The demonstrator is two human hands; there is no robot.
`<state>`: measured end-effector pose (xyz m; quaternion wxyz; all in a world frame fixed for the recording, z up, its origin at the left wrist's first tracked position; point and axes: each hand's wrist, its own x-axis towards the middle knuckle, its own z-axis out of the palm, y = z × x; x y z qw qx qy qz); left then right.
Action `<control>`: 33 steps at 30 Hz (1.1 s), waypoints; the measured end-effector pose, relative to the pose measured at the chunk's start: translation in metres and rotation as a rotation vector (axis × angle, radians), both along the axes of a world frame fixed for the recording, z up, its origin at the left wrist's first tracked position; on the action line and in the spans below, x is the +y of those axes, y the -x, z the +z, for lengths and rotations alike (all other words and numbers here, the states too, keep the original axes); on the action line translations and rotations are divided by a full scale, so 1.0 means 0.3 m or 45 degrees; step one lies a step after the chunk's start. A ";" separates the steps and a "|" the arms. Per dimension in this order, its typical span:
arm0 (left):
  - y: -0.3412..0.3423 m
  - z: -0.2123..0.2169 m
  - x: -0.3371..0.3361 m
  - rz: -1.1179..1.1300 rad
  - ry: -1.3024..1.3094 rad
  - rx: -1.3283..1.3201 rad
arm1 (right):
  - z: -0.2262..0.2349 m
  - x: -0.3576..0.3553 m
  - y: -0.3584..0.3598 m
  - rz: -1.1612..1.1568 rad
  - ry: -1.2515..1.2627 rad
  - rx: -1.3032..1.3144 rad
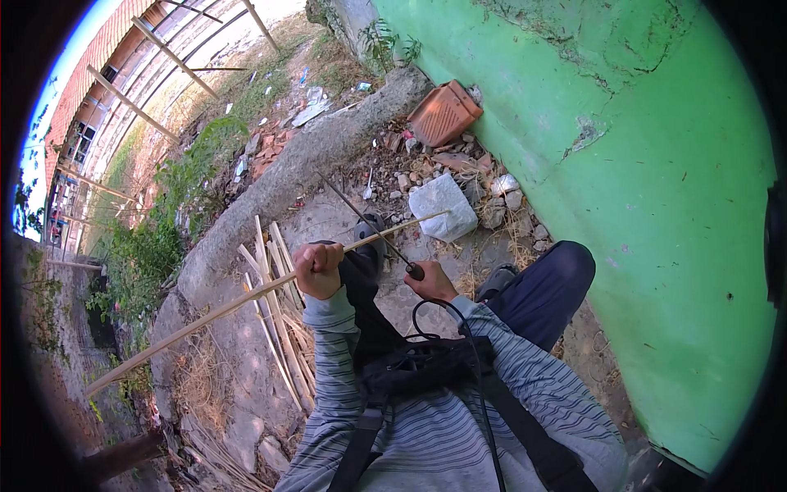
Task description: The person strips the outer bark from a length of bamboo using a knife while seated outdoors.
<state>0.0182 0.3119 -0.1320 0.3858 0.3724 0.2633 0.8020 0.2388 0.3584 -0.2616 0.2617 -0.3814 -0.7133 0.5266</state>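
Observation:
My left hand (pixel 319 270) is closed around a long, pale strip of split bamboo (pixel 197 326). Its long end reaches down to the lower left, and its thin tip lies over a whitish block (pixel 443 207). In my right hand (pixel 432 283) is the dark handle of a long, narrow-bladed knife (pixel 357 212). The blade points up and left and crosses the bamboo strip between my hands; whether it touches the strip I cannot tell. Beside my left forearm, several more bamboo strips (pixel 281 348) lie on the ground.
A green wall (pixel 639 246) with cracked plaster rises on the right. Broken rubble (pixel 492 215) and an orange clay tile (pixel 445 113) lie at its foot. A low concrete ridge (pixel 270 205) curves past the far side. Green plants (pixel 143 258) grow at left. My bent knees flank the work.

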 end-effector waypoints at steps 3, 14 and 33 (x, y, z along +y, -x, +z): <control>-0.010 0.007 -0.006 0.006 0.017 0.019 | 0.036 -0.001 0.003 0.011 -0.020 -0.026; -0.012 0.020 -0.001 0.023 -0.012 0.027 | -0.008 0.002 0.001 -0.094 0.027 -0.016; -0.002 0.009 -0.015 0.002 0.016 0.038 | 0.055 -0.011 0.021 -0.029 -0.045 -0.010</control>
